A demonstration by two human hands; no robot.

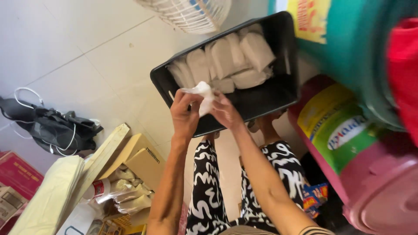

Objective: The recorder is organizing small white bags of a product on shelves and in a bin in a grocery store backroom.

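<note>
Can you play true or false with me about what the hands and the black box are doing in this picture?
1. Both hands, left hand and right hand, hold a crumpled white plastic packet. True.
2. The black rectangular plastic bin is empty. False: a row of white wrapped packets lies inside.
3. The bin sits on a pale tiled floor. True.
4. The black bag with white cords is inside the bin. False: it lies on the floor, apart from the bin.

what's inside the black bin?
Black bin: white wrapped packets packed along the far side, near side bare. Both hands hold a white packet above it. Packet contents hidden.
</note>
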